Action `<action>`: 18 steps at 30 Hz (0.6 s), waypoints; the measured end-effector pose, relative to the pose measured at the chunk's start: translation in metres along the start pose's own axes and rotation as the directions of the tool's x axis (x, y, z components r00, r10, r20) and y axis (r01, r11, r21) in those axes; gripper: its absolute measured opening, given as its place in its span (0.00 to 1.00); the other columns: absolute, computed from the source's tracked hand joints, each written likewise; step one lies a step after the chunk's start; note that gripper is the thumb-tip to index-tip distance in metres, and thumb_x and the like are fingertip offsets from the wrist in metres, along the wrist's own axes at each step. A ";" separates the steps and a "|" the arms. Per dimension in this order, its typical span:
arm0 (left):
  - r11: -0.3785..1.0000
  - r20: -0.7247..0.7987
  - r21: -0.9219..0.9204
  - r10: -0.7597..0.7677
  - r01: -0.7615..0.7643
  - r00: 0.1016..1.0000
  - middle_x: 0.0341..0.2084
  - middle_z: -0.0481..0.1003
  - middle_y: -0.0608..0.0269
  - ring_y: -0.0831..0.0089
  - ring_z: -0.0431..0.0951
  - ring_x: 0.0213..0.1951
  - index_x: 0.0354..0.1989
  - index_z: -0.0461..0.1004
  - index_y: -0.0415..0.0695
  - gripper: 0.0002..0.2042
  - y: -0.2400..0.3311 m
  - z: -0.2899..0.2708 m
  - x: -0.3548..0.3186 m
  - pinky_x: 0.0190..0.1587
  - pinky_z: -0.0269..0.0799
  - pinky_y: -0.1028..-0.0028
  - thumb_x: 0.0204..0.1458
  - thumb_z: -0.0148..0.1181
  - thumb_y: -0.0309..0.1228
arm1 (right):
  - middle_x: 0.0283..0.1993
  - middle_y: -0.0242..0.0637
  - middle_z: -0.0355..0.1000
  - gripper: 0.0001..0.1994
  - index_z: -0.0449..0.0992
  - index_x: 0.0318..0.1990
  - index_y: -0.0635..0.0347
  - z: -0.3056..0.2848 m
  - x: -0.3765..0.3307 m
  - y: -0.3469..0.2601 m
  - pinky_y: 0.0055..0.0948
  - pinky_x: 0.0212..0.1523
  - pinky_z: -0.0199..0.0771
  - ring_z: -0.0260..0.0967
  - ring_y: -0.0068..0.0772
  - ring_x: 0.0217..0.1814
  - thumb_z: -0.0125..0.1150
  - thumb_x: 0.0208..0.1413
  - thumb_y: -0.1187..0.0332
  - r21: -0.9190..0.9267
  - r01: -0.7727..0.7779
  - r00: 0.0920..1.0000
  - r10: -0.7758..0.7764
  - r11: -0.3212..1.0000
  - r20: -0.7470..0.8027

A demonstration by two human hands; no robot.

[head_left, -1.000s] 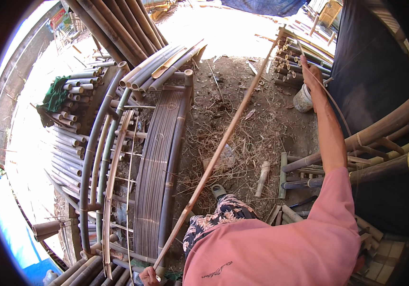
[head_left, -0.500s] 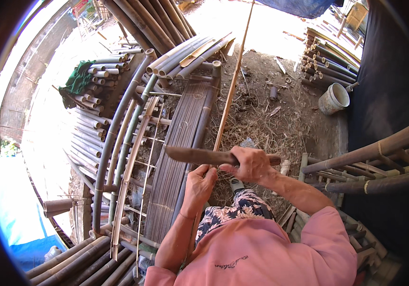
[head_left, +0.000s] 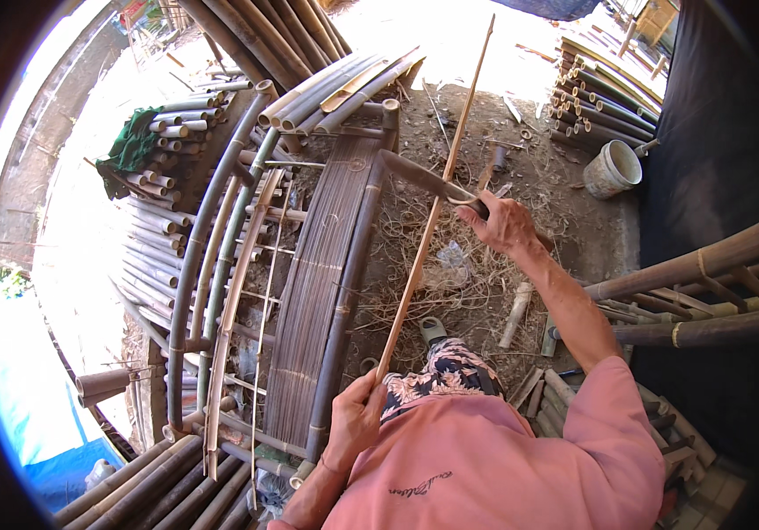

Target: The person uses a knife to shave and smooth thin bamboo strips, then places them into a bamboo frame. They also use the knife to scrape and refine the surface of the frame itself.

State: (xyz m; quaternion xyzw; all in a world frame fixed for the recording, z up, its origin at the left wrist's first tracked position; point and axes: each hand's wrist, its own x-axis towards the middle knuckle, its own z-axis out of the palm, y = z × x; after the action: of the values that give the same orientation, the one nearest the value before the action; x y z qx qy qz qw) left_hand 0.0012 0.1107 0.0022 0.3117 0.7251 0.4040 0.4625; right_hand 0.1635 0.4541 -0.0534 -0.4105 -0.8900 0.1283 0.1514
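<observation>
A long, thin bamboo strip slants away from my body, its far tip narrowing over the bright ground. My left hand is closed around its near end, close to my lap. Farther out, my right hand grips the handle of a broad-bladed machete. The blade points left and crosses the strip around its middle; a small pale curl shows at the crossing. Whether the edge is cutting into the strip I cannot tell.
A slatted bamboo bench stands close on the left, with bamboo poles stacked beyond it. Shavings litter the ground. At the right are a white bucket, more stacked poles and a bamboo frame.
My left hand has drawn back toward my body on the strip. My right hand has moved away and to the right with the machete, and the two hands are now farther apart.
</observation>
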 end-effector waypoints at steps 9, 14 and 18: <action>0.996 -0.096 0.065 0.062 -0.056 0.993 0.21 0.66 0.74 0.86 0.64 0.24 0.52 0.75 0.37 0.14 -0.018 -0.012 -0.011 0.26 0.61 0.81 0.62 0.54 0.31 | 0.15 0.33 0.67 0.33 0.69 0.26 0.52 0.019 -0.028 -0.048 0.31 0.14 0.70 0.66 0.27 0.13 0.38 0.58 0.30 0.128 0.609 0.791 -0.589 0.783 -0.162; 0.994 -0.064 0.106 -0.017 0.024 0.998 0.22 0.71 0.66 0.81 0.68 0.25 0.51 0.75 0.36 0.12 -0.048 -0.023 -0.046 0.29 0.67 0.76 0.62 0.53 0.27 | 0.13 0.26 0.62 0.33 0.68 0.25 0.54 -0.018 0.034 0.075 0.26 0.07 0.55 0.57 0.19 0.10 0.36 0.61 0.32 0.193 -0.413 0.890 0.440 0.890 -0.123; 0.929 0.081 -0.339 -0.129 0.149 0.988 0.20 0.67 0.73 0.87 0.64 0.22 0.59 0.69 0.37 0.16 -0.012 -0.011 -0.017 0.23 0.58 0.84 0.64 0.49 0.28 | 0.15 0.25 0.60 0.34 0.67 0.27 0.54 -0.019 0.003 0.015 0.23 0.05 0.55 0.55 0.16 0.10 0.33 0.59 0.29 0.207 -0.068 0.997 0.075 0.976 -0.024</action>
State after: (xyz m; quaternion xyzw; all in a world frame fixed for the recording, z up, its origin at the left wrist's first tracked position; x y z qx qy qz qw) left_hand -0.0031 0.0875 0.0019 0.1852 0.6500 0.4818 0.5577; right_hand 0.1788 0.4680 -0.0407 -0.4264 -0.8541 0.2185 0.2021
